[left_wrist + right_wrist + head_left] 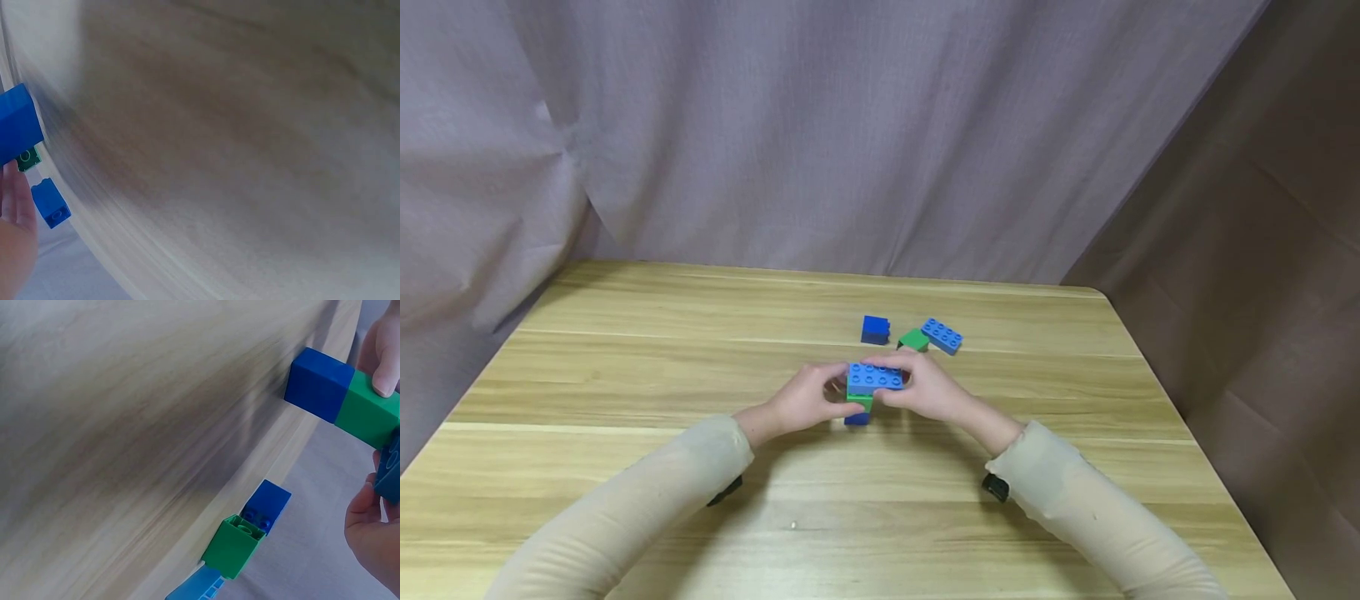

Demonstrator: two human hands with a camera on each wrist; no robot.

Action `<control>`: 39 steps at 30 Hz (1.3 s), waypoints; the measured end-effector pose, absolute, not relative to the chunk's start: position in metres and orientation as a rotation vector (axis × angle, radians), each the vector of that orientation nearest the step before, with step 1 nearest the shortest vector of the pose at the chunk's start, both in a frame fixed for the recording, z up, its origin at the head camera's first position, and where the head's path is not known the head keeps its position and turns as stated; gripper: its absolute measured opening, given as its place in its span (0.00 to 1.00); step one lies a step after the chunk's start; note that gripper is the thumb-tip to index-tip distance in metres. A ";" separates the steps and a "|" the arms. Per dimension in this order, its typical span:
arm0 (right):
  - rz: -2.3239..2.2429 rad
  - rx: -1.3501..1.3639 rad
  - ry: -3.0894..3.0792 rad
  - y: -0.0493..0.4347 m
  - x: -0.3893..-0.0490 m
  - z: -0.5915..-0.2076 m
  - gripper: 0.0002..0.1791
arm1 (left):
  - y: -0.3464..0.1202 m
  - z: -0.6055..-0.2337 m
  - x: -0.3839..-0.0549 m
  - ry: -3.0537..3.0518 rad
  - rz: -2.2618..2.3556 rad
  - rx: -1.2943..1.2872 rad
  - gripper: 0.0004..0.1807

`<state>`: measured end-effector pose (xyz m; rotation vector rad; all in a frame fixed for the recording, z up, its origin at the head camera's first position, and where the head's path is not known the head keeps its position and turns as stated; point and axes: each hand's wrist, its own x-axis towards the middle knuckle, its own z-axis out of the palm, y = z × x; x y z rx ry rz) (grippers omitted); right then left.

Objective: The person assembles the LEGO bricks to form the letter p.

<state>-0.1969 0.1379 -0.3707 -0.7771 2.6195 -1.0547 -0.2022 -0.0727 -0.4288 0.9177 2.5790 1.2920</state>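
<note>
A light blue eight-stud brick [875,379] lies across the top of a small stack, its right end jutting out past a green brick [369,409]. Under the green one is a dark blue brick [319,384]. My left hand [805,398] grips the stack from the left, its thumb across the green brick. From the right, my right hand [928,390] pinches the overhanging end of the light blue brick between thumb and fingers. The right wrist view shows this brick's hollow underside [390,465]. In the left wrist view, the dark blue brick [19,125] hides part of the fingers.
Beyond the hands on the wooden table [700,333] lie a loose dark blue brick [875,330], a green brick [913,339] on its side and another light blue brick [942,336]. A grey curtain [812,150] hangs behind the table's far edge.
</note>
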 end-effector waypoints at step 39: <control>-0.713 -1.145 2.843 0.135 -0.191 -0.372 0.25 | -0.073 -0.427 -0.200 2.584 1.289 0.920 0.17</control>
